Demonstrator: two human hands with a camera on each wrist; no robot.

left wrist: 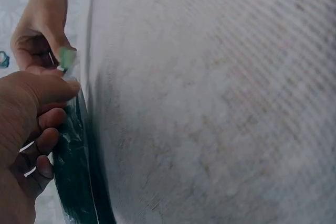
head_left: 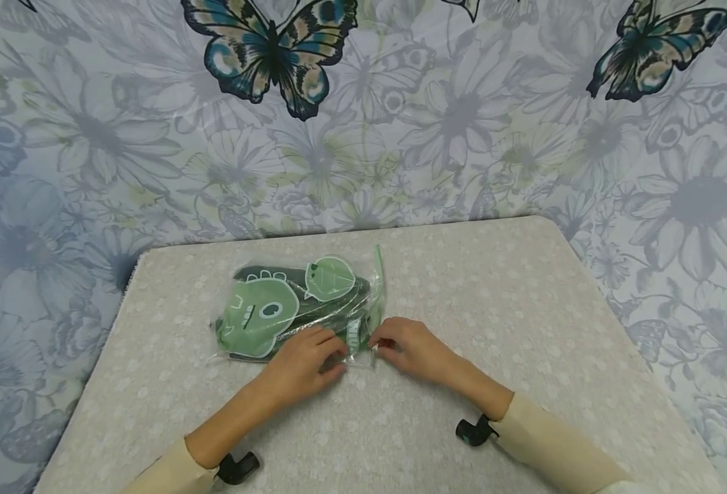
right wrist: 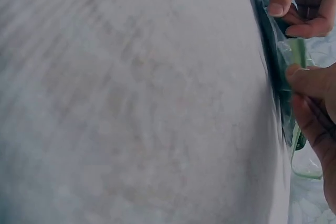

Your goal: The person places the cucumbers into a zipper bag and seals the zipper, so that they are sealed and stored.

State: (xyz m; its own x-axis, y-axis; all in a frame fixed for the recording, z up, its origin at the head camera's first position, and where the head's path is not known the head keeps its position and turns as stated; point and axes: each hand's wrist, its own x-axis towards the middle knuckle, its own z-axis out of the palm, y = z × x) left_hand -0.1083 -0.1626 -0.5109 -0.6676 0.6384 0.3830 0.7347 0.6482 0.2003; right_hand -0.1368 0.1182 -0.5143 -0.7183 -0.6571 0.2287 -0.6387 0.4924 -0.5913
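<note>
A clear zip bag (head_left: 363, 291) lies flat on the table, a green strip (head_left: 378, 274) along its right end. Inside is a folded dark green item with light green dinosaur prints (head_left: 258, 315) and a small white label (head_left: 353, 336). My left hand (head_left: 304, 363) lies over the bag's near edge, fingers loosely bent, the thumb apart from them. At the near right corner my right hand (head_left: 415, 350) pinches the end of the green strip. In the right wrist view, the right thumb (right wrist: 302, 77) presses there, close below the left hand (right wrist: 310, 3).
A pale floral cloth covers the table (head_left: 493, 288), which ends at a wall (head_left: 462, 137) patterned with flowers and butterflies. Black camera mounts (head_left: 476, 431) sit at both wrists, by the beige sleeves (head_left: 555, 446).
</note>
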